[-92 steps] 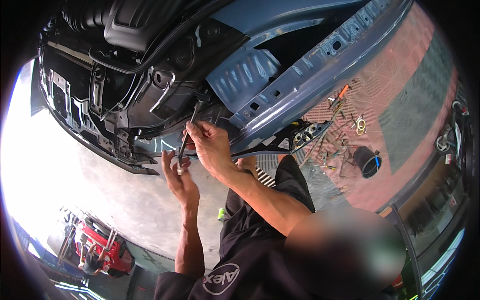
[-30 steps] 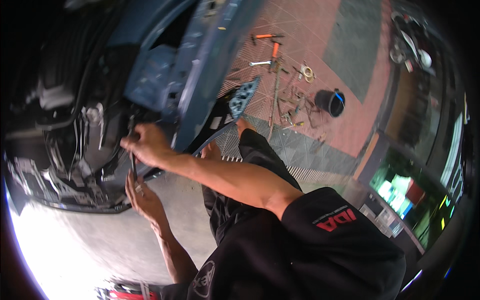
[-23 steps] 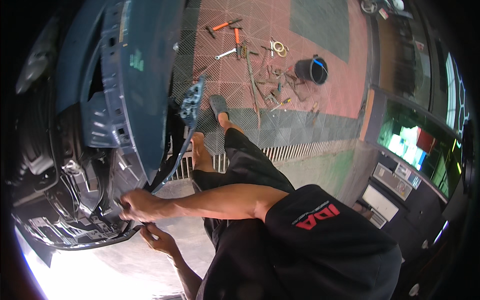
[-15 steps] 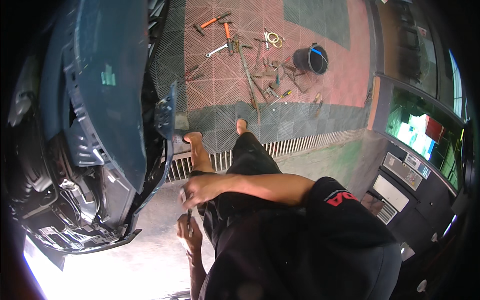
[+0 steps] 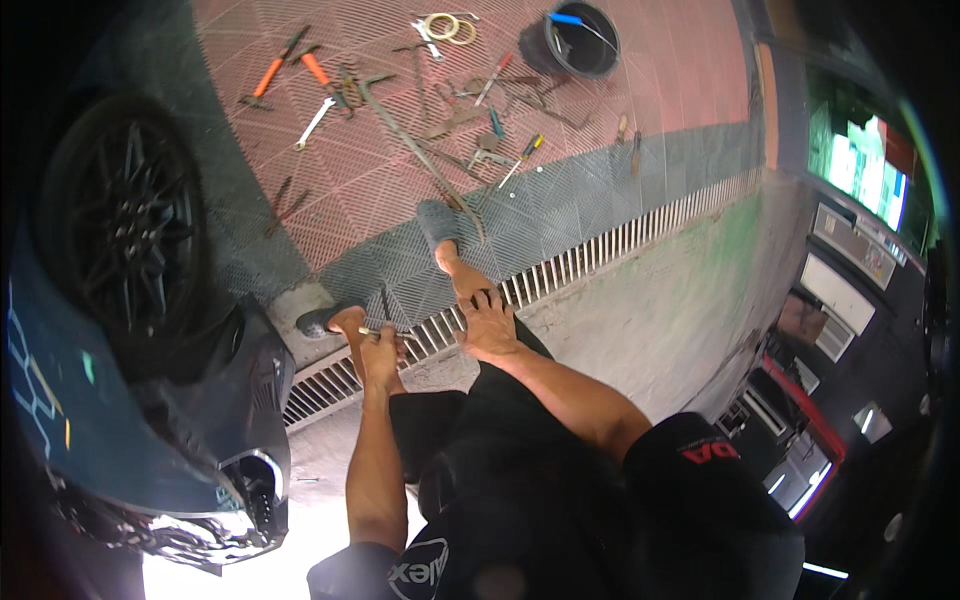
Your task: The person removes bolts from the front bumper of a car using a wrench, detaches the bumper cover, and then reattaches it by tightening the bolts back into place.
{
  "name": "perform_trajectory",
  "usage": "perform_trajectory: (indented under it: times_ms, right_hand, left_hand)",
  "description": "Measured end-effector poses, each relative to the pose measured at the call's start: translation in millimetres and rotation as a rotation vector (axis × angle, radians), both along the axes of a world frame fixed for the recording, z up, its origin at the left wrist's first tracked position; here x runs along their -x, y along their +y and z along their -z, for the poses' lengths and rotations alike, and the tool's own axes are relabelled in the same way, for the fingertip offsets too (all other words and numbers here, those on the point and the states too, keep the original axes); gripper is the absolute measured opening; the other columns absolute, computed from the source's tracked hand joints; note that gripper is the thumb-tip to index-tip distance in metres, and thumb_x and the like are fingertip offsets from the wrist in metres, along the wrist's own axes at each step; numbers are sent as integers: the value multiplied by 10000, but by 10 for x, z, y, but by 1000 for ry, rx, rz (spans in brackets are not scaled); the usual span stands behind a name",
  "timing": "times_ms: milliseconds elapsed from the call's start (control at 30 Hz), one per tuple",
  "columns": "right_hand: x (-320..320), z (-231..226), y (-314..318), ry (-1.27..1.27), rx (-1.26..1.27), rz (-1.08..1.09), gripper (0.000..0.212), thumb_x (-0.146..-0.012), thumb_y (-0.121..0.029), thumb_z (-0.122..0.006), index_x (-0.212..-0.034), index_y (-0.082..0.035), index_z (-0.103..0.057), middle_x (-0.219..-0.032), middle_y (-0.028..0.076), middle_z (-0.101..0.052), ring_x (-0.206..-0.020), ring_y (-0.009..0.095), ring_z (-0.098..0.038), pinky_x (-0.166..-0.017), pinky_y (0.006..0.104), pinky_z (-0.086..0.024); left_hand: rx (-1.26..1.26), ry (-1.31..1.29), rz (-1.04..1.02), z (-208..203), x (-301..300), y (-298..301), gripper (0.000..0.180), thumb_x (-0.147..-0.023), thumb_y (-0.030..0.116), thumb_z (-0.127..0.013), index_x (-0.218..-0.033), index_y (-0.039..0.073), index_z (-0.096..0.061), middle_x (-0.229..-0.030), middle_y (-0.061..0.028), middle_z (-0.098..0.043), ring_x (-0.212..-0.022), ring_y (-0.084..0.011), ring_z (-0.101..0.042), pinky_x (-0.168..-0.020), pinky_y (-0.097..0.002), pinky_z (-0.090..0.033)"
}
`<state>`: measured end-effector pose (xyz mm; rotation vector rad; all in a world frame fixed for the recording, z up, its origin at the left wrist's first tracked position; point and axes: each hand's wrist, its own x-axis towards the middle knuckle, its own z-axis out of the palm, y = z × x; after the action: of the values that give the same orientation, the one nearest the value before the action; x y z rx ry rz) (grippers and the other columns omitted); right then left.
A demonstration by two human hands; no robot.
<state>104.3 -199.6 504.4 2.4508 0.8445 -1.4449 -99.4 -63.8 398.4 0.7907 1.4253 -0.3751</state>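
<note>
Screwdriver (image 5: 385,305) near car bumper (image 5: 250,400), wheel (image 5: 125,225)

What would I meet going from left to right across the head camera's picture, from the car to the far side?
Black car wheel → left hand holding a thin tool → right hand on the leg → black bucket → lit screen.

The left hand (image 5: 380,352) holds a thin tool (image 5: 385,305) with a dark matt shaft and a pale metal end. The floor tiles (image 5: 350,190) look like ribbed matt plastic, red and grey. The car body (image 5: 100,440) is glossy painted blue; the wheel (image 5: 125,215) is matt black. The scattered tools (image 5: 440,120) look like dull metal, some with orange plastic grips; the bucket (image 5: 570,40) is black plastic.
</note>
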Motion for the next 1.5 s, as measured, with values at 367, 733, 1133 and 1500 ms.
perform_trajectory:
  times_ms: [367, 733, 1133, 1500]
  right_hand:
    - [-283, 305, -585, -46, 54, 297, 522, -928, -402, -703, -1310, -47, -673, -1355, 132, -579, -1323, 370, -481, -1031, 596, -430]
    - [-398, 370, -657, -6, 39, 378, 501, -945, -448, -668, -1294, -91, -712, -1330, 113, -618, -1298, 351, -506, -1043, 579, -408]
    - [-157, -140, -917, 109, 27, 595, 819, -895, -472, -730, -1564, -111, -424, -1511, 225, -510, -1390, 458, -486, -1139, 606, -389]
    - [302, -461, -833, 123, 199, 353, 1034, -886, -424, -761, -1631, 21, -198, -1482, 335, -466, -1298, 518, -541, -1057, 622, -465]
  left_hand:
    - [227, -5, -239, 1005, -1823, 308, 536, -1079, 481, -556, -1373, 38, -493, -1302, -154, -630, -1055, -242, -640, -860, -423, -559]
    - [-243, 104, 1031, -4, -993, -152, 563, -994, 435, -647, -1415, 66, -593, -1161, -175, -726, -1253, -368, -604, -1037, -571, -467]
    - [-92, 463, 1068, -1246, -391, -795, 1188, -829, 525, -818, -1665, 144, -65, -1596, -357, -309, -1388, -553, -460, -1078, -646, -462]
    - [-148, 378, 1087, -1067, 48, -947, 1117, -854, 573, -770, -1650, 115, -134, -1472, -387, -393, -1304, -586, -514, -1068, -615, -479]
